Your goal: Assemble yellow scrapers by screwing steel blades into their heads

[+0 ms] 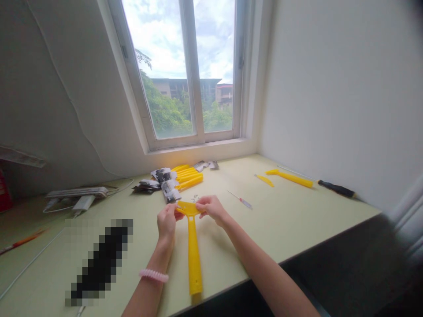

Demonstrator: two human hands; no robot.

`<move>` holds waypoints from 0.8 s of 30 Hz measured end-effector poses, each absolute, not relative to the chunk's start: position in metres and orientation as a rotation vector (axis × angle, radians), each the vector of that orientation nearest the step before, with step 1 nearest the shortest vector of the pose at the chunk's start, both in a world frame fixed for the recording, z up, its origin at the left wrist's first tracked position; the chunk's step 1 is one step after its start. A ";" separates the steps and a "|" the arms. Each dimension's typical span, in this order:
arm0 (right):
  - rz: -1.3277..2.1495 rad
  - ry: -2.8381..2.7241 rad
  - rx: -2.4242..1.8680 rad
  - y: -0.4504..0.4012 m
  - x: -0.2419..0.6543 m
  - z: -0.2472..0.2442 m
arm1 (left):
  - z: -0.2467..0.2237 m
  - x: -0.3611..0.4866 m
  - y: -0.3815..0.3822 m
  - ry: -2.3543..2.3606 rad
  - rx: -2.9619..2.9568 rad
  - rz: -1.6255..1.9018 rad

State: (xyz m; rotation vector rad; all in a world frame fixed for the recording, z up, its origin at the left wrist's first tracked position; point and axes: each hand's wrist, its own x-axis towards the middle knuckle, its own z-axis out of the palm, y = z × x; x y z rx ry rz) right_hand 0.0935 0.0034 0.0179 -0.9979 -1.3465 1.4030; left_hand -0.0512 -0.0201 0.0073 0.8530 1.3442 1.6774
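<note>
A yellow plastic scraper point(194, 251) with a wide T-shaped head lies between my arms, its handle pointing down toward the table's front edge. My left hand point(167, 220) pinches the left end of the head, and a pink coiled band circles that wrist. At the other end of the head, my right hand point(210, 208) grips with thumb and fingers. Just beyond the head lie several small metal pieces point(194, 198), too small to name. A small screwdriver point(243, 201) with a clear handle rests to the right of my right hand.
Several yellow scrapers point(189, 176) with black-and-white packaging are piled below the window. Toward the right wall lie another yellow handle point(294, 178), a loose yellow piece point(264, 179) and a long black-handled screwdriver point(337, 188). A power strip point(77, 192) with cables sits at left, near a pixelated dark object point(102, 264).
</note>
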 end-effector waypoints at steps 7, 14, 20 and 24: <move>1.463 -1.409 -0.906 0.003 0.099 0.017 | 0.008 -0.051 -0.020 1.284 0.797 1.674; 1.483 -1.380 -0.884 0.005 0.100 0.014 | 0.005 -0.052 -0.021 1.269 0.801 1.690; 1.458 -1.440 -0.846 0.007 0.101 0.013 | 0.003 -0.053 -0.020 1.246 0.778 1.691; 1.451 -1.456 -0.836 0.009 0.102 0.011 | 0.002 -0.053 -0.019 1.214 0.776 1.684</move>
